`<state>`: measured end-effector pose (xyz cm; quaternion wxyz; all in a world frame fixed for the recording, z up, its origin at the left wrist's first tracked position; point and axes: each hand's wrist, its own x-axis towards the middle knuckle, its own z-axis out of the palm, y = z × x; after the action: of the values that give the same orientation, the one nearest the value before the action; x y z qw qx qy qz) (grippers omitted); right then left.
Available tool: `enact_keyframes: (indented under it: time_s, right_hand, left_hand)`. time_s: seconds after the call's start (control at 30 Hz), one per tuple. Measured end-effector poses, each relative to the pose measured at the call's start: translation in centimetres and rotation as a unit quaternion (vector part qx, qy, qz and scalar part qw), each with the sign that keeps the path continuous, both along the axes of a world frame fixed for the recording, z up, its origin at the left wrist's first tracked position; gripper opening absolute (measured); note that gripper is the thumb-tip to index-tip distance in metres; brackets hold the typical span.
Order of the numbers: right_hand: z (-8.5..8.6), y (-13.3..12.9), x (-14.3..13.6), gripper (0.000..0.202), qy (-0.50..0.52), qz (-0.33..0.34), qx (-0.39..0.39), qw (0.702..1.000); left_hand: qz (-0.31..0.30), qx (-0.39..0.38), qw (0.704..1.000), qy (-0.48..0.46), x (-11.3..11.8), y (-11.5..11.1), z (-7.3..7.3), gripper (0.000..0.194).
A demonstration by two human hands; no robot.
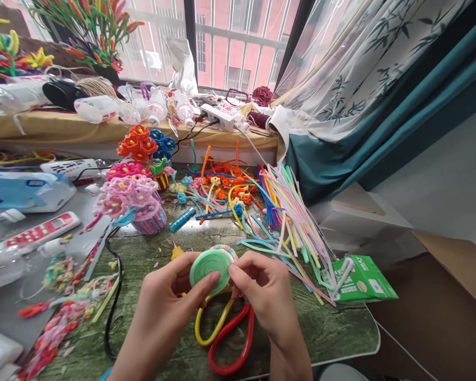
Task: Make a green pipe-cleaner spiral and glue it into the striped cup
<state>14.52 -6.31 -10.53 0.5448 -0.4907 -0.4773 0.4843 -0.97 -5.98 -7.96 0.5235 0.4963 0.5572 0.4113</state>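
Observation:
My left hand (170, 296) is closed around a round mint-green coiled disc (210, 269), its thumb lying across the face. Pastel multicoloured trim (224, 248) shows along the disc's far edge. At the right edge of the disc, my right hand (262, 286) pinches with thumb and forefinger; what lies between those fingertips is too hidden to make out. Below both hands, on the green table, lie scissors with one red and one yellow handle loop (232, 338); their blades are hidden. A yellow nozzle-like tip (176, 251) shows just beyond my left hand.
Fuzzy craft stems (291, 217) lie in a bundle at right, by a green packet (360, 279). Pink fuzzy flowers (125, 196) stand in a purple pot (150, 214). A black cable (119, 296) crosses the left side. Plastic bottles (97, 108) line the sill.

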Motion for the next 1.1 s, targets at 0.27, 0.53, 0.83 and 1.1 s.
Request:
enact_keyframes:
  time_s: [0.27, 0.53, 0.83, 1.1]
  right_hand:
    - [-0.5, -0.1, -0.2, 0.019, -0.037, -0.006, 0.024, 0.999]
    - [-0.6, -0.2, -0.4, 0.02, -0.078, -0.032, 0.05, 0.995]
    - [-0.5, -0.4, -0.6, 0.022, -0.112, -0.037, 0.057, 0.991]
    - [-0.5, -0.4, -0.5, 0.02, -0.139, -0.042, 0.091, 0.985]
  left_hand:
    - [-0.061, 0.01, 0.998, 0.025, -1.0, 0.8, -0.1, 0.028]
    - [-0.032, 0.022, 0.998, 0.056, -0.5, 0.4, 0.6, 0.045]
    - [-0.03, -0.003, 0.999, 0.03, -0.6, 0.7, 0.4, 0.047]
    - [-0.05, -0.007, 0.999, -0.009, -0.9, 0.6, -0.4, 0.041]
